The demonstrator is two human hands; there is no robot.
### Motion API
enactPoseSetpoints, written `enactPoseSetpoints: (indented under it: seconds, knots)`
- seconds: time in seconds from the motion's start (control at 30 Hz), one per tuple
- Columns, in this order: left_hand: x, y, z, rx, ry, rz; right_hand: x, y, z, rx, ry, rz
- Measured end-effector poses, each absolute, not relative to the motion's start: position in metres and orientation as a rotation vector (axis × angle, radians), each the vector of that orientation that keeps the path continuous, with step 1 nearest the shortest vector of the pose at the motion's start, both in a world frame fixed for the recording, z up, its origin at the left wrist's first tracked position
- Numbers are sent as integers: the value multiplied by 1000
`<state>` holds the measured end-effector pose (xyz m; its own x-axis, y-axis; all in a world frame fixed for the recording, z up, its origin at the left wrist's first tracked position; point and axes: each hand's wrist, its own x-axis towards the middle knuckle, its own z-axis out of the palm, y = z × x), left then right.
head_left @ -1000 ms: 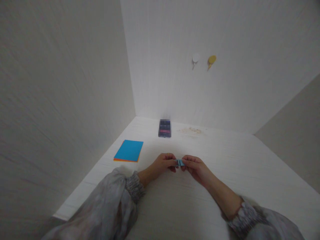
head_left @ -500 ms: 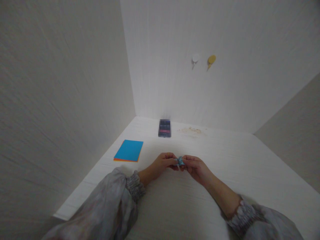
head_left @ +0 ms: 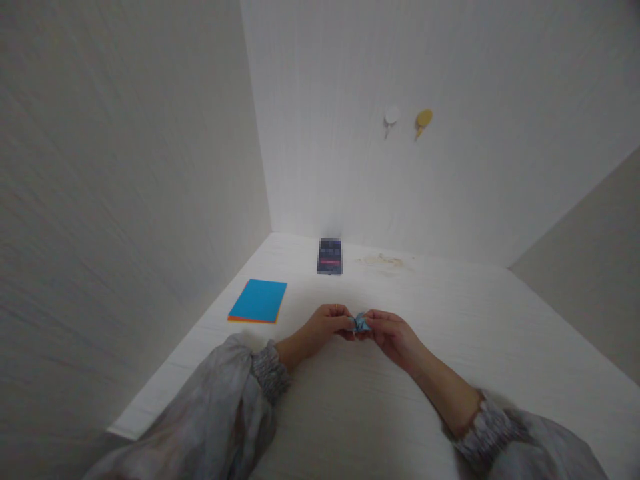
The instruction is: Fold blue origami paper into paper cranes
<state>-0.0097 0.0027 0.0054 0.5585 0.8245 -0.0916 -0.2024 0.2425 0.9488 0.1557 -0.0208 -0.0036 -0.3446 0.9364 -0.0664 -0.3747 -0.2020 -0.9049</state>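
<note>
White table (head_left: 450, 373) set into a corner, with plain white walls on two sides. Landmark: stack of blue paper (head_left: 258, 301), lying flat near the table's left edge, with an orange sheet showing along its near edge.

- Folded blue paper piece (head_left: 361, 325): right of the stack and slightly nearer the camera, pinched between both hands just over the tabletop. Too small to make out the fold shape.
- Left hand (head_left: 325, 327): right of the stack, fingertips closed on the left end of the paper piece. There is a ring (head_left: 337, 308) on one finger.
- Right hand (head_left: 393, 333): further right of the stack, fingertips closed on the right end of the same piece. The two hands nearly touch over it.
- Both forearms are in loose grey sleeves (head_left: 235, 400) with gathered cuffs.
- Dark blurred rectangle (head_left: 330, 256): behind and to the right of the stack, near the back wall. Its detail is unreadable.
- Brownish stain (head_left: 385, 261): on the tabletop further right, at about the same depth as the rectangle.
- White hook (head_left: 391, 117) and yellow hook (head_left: 423, 121): side by side on the back wall, high above and right of the stack.
</note>
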Motion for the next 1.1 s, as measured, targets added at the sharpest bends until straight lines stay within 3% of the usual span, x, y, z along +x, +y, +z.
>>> enactPoseSetpoints:
  seconds: [1.1]
  knots:
    - [-11,3,3,933,525,738,154,-23,0,-794,-988,1755]
